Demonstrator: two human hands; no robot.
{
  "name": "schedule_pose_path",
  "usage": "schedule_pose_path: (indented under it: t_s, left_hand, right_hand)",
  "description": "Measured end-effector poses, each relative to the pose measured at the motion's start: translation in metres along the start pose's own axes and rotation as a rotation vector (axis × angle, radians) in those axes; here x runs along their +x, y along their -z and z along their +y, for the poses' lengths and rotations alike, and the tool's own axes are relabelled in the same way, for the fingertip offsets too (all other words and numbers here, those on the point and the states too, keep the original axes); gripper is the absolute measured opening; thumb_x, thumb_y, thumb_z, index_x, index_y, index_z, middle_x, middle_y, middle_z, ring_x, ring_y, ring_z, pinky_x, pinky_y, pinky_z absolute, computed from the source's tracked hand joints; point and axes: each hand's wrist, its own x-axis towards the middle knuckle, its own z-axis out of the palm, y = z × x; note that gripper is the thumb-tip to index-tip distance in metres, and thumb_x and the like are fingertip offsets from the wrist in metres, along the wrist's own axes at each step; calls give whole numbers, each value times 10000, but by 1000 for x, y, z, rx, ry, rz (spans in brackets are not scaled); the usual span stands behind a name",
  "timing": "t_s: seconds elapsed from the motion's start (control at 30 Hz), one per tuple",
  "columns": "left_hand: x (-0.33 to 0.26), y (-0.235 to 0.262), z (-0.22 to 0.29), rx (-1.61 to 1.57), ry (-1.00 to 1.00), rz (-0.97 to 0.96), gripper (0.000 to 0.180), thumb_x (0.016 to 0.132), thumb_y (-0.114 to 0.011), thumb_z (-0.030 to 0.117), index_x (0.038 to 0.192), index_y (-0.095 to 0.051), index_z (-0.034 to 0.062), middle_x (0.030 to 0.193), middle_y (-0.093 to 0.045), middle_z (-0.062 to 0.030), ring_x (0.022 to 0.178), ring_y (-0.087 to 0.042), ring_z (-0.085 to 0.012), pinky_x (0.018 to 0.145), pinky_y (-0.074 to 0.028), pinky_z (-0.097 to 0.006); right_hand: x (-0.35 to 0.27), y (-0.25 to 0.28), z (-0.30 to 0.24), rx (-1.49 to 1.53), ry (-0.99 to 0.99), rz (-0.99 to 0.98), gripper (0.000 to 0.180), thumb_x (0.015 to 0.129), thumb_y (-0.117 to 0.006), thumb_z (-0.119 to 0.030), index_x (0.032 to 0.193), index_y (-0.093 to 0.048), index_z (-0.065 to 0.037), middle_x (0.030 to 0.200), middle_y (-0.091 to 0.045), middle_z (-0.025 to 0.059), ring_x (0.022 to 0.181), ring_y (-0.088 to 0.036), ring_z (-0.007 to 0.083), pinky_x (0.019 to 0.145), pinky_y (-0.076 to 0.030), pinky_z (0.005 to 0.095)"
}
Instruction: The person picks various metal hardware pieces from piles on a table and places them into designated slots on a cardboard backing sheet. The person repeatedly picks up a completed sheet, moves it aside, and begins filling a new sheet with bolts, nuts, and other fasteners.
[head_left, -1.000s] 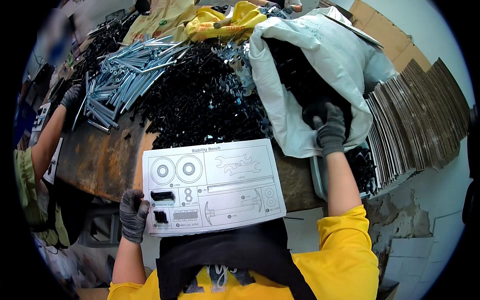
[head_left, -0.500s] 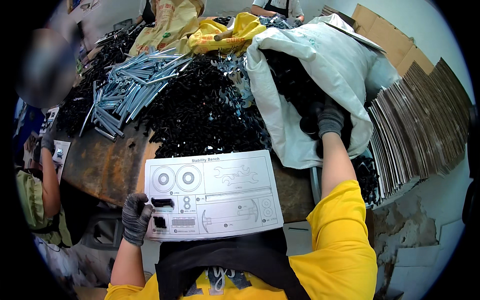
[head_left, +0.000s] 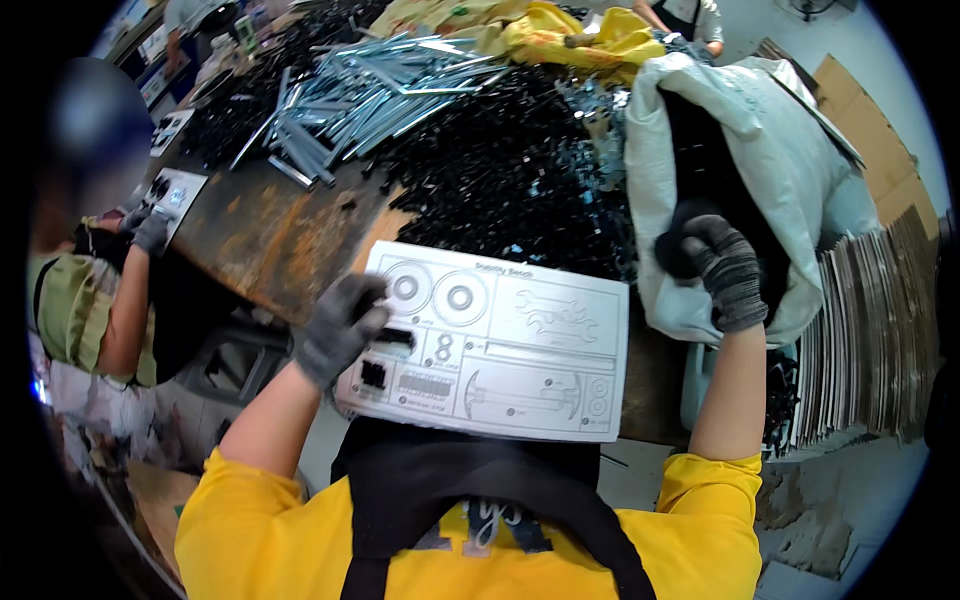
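My right hand, in a grey knit glove, is closed on a black round disc at the mouth of a white woven sack. More dark contents lie inside, too shadowed to tell apart. My left hand, gloved alike, is over the left edge of a white printed card; its fingers are curved, with a gap between thumb and fingertips. The card carries line drawings of discs, wrenches and other parts. Two small bundles of black parts, an upper one and a lower one, lie on its left side.
Behind the card spreads a heap of small black parts, with silvery metal tubes and wrenches beside it. A yellow sack stands farther back. Stacked cardboard sheets are at right. A co-worker's gloved hands work at left.
My right hand has come back from deep in the white sack, bringing the black disc into sight. My left hand has moved up over the card's edge. The whole view has shifted.
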Motion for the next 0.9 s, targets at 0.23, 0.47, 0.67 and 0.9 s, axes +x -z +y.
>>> schedule_pose_path:
  t_s: [0.23,0.47,0.67,0.9]
  left_hand:
    - [53,-36,32,-743,421,-486,574,695,-673,226,1186,-465,13,1035,-558,-107,948,-541,-192,827,-452,-316]
    - [63,-16,-45,-221,-158,-27,310,698,-680,33,986,-569,68,1025,-583,-97,926,-581,-192,791,-501,-301]
    - [52,10,-41,400,-654,-364,301,674,-689,216,924,-574,93,1042,-570,-106,929,-570,-286,809,-470,-377]
    - [50,2,-33,535,-220,-377,318,734,-632,171,1036,-567,98,946,-600,-102,858,-580,-288,775,-473,-359]
  right_hand:
    - [-11,-124,-106,1077,-141,-846,144,787,-595,-75,929,-591,-54,779,-582,8,758,-555,106,726,-476,238]
    - [-7,-169,-150,495,193,-128,101,788,-605,-144,872,-596,-88,792,-620,70,694,-593,223,617,-486,307]
    - [-35,-188,-150,-171,771,-202,133,782,-500,-179,892,-562,-138,819,-599,53,759,-603,223,656,-476,340]
    - [-19,-194,-150,-57,280,-388,288,765,-579,-222,1026,-530,-108,980,-568,105,870,-575,268,725,-478,370]
